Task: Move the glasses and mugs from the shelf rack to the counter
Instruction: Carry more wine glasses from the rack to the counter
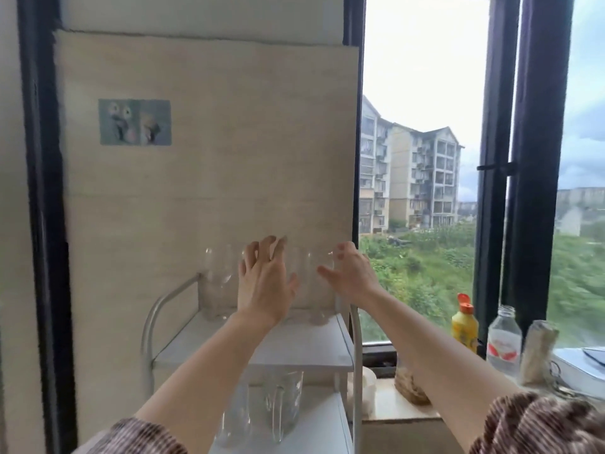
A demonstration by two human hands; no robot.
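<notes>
A white shelf rack stands against a beige wall panel. On its top shelf stand clear wine glasses: one at the left, one at the right, and more hidden behind my hands. My left hand is open, fingers spread, in front of the middle glasses. My right hand is open beside the right glass, fingertips near its rim. Neither hand grips anything. On the lower shelf sit a clear glass mug and another clear glass.
Right of the rack runs a windowsill counter with a yellow bottle, a clear bottle, a wrapped roll, a woven item and a white object. A black window frame rises behind.
</notes>
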